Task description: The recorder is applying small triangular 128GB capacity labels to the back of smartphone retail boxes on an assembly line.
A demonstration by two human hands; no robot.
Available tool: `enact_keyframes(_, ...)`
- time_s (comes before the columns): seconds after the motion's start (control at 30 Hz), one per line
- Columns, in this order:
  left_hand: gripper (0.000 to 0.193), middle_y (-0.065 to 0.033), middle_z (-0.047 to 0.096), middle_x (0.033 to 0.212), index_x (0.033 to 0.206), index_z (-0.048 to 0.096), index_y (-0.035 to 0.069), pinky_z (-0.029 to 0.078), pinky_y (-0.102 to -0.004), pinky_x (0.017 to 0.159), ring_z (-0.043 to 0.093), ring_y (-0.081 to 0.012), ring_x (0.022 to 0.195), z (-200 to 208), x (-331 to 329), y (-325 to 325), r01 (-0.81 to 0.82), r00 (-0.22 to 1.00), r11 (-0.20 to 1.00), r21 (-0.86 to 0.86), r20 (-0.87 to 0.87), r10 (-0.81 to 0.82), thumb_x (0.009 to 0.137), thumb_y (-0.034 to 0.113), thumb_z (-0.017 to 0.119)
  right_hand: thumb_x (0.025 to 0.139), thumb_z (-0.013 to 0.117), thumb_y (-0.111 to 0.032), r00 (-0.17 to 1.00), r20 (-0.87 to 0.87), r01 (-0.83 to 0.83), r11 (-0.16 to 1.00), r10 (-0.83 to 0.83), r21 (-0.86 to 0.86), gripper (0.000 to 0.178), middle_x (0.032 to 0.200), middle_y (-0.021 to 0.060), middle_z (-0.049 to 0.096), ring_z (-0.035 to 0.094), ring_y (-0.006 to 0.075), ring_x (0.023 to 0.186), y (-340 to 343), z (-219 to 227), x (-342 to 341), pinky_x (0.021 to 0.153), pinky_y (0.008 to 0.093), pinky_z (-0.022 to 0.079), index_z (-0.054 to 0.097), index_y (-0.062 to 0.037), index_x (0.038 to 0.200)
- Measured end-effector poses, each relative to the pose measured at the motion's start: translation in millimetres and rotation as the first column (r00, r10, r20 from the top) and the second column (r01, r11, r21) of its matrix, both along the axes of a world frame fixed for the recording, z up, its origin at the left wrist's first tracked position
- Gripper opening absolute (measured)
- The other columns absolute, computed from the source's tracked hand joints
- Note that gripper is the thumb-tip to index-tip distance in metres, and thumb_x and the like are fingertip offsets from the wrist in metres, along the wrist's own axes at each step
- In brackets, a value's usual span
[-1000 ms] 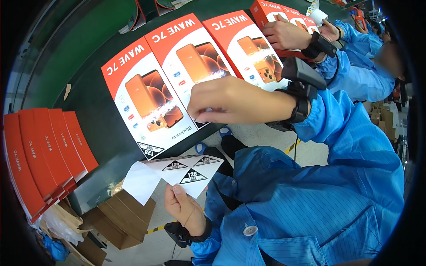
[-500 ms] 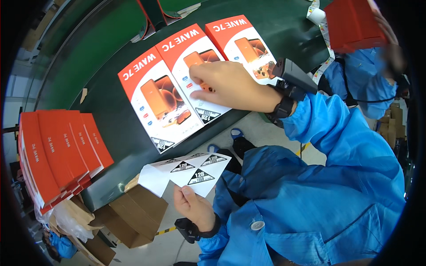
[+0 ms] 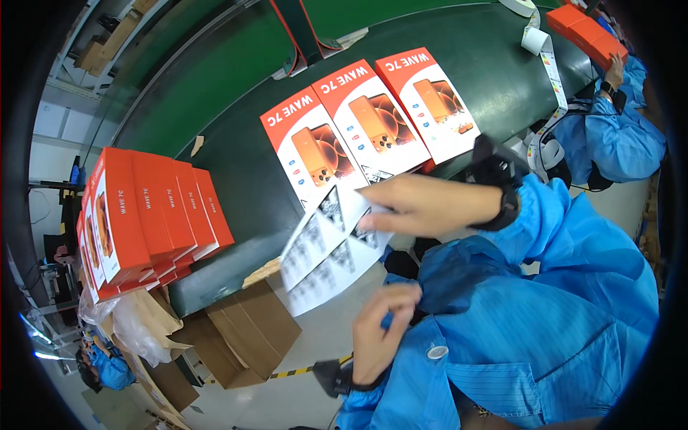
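My right hand [image 3: 423, 204] pinches the corner of a white sheet of stickers [image 3: 319, 276] printed with black triangular labels. The sheet is smeared by motion and hangs past the table's near edge, covering the lower part of the left phone box [image 3: 308, 143]. Lower down, in front of my blue smock, my left hand [image 3: 380, 330] holds nothing, its fingers bent and the thumb apart from them. Beside the left box lie a middle phone box [image 3: 373, 118] and a right phone box [image 3: 433, 104], all red and white with an orange phone pictured on top.
Stacked red boxes [image 3: 154, 215] stand at the table's left end. Below them is an open brown carton [image 3: 244, 330]. A metal post [image 3: 297, 32] rises at the back. At right, a label strip [image 3: 552, 72] trails over the table, near a co-worker holding red boxes [image 3: 584, 36].
The sticker sheet has passed from my left hand to my right, which has come down off the middle box. The view has shifted, so the boxes appear further right.
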State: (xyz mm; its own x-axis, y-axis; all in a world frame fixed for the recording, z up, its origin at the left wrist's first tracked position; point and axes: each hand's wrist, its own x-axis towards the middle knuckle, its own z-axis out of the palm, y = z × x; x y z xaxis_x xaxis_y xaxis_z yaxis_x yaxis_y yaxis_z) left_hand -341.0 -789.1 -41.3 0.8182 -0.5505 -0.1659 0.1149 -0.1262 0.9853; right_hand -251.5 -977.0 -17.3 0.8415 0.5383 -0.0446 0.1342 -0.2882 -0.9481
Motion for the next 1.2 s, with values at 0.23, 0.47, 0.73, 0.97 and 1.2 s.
enact_keyframes(0.23, 0.021, -0.0130, 0.055, 0.092, 0.094, 0.052, -0.004, 0.039, -0.0245, 0.075, 0.052, -0.0189, 0.081, 34.0, 39.1, -5.5, -0.550, 0.544, 0.835, -0.021, 0.750, 0.377, 0.077, 0.008, 0.054, 0.081, 0.047, -0.021, 0.845, 0.076, -0.512, 0.842, 0.529, -0.173, 0.026, 0.077, 0.0181, 0.054, 0.053, 0.0338, 0.073, -10.4, 21.5, 10.6, 0.062, 0.0376, 0.041, 0.046, 0.0036, 0.089)
enact_keyframes(0.47, 0.021, -0.0116, 0.053, 0.091, 0.096, 0.051, -0.005, 0.040, -0.0223, 0.069, 0.051, -0.0124, 0.077, 27.5, 41.0, -12.0, -0.449, 0.807, 0.892, -0.039, 0.410, 0.425, 0.076, -0.002, 0.054, 0.074, 0.056, -0.015, 0.995, 0.091, 0.034, 0.999, -0.033, -0.004, 0.027, 0.078, 0.0125, 0.052, 0.053, 0.0269, 0.070, -7.9, 32.3, -23.1, 0.062, 0.0352, 0.041, 0.046, -0.0037, 0.096)
enact_keyframes(0.73, 0.021, -0.0122, 0.058, 0.082, 0.089, 0.055, -0.004, 0.043, -0.0215, 0.060, 0.054, -0.0131, 0.070, 21.4, 46.0, -28.8, -0.523, 0.782, 0.837, -0.160, 0.301, 0.546, 0.070, -0.002, 0.062, 0.076, 0.053, -0.017, 0.916, 0.401, 0.052, 0.995, -0.011, -0.090, 0.017, 0.079, 0.0099, 0.047, 0.050, 0.0258, 0.077, -20.0, 13.2, -33.3, 0.064, 0.0345, 0.042, 0.051, -0.0031, 0.086)
enact_keyframes(0.97, 0.017, -0.0073, 0.052, 0.078, 0.086, 0.050, -0.004, 0.040, -0.0202, 0.062, 0.049, -0.0108, 0.069, 16.2, 45.5, -34.8, -0.420, 0.837, 0.906, -0.054, 0.361, 0.410, 0.076, 0.006, 0.058, 0.077, 0.052, -0.015, 0.935, 0.346, 0.086, 0.996, -0.077, -0.009, 0.012, 0.076, 0.0079, 0.046, 0.050, 0.0243, 0.072, -34.3, 5.8, -37.8, 0.061, 0.0332, 0.041, 0.052, -0.0033, 0.079)
enact_keyframes(1.2, 0.027, -0.0011, 0.043, 0.067, 0.077, 0.047, 0.000, 0.030, -0.0178, 0.056, 0.039, -0.0074, 0.061, 8.1, 44.2, -54.9, -0.457, 0.844, 0.866, -0.202, 0.210, 0.494, 0.075, 0.022, 0.062, 0.076, 0.053, -0.015, 0.946, 0.306, 0.107, 0.994, -0.111, 0.031, 0.012, 0.074, 0.0075, 0.046, 0.049, 0.0239, 0.070, -45.8, -0.3, -43.5, 0.059, 0.0328, 0.040, 0.052, -0.0035, 0.078)
